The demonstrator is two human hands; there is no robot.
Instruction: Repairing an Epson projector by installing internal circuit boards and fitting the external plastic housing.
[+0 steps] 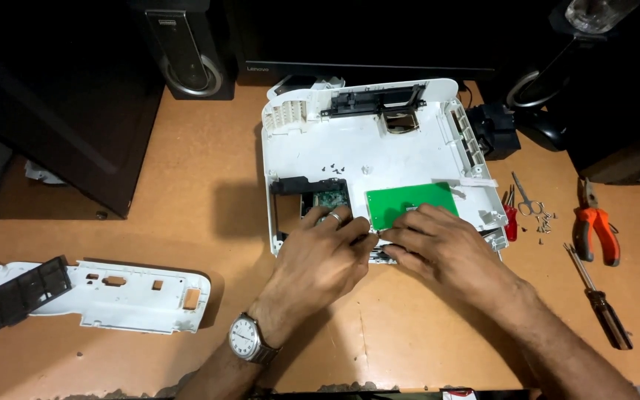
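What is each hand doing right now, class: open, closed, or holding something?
Left hand: fingers curled on the white casing's front edge; grip cannot be told.
Right hand: fingers bent beside the green circuit board; grip cannot be told.

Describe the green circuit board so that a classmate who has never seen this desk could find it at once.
Start at the opened white casing in the desk's middle. On its near right part, just above the right hand, lies the green circuit board: a flat rectangle, the only bright green thing on white plastic.

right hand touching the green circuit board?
Touching. The head view shows the right hand lying on the near edge of the green circuit board, covering that edge.
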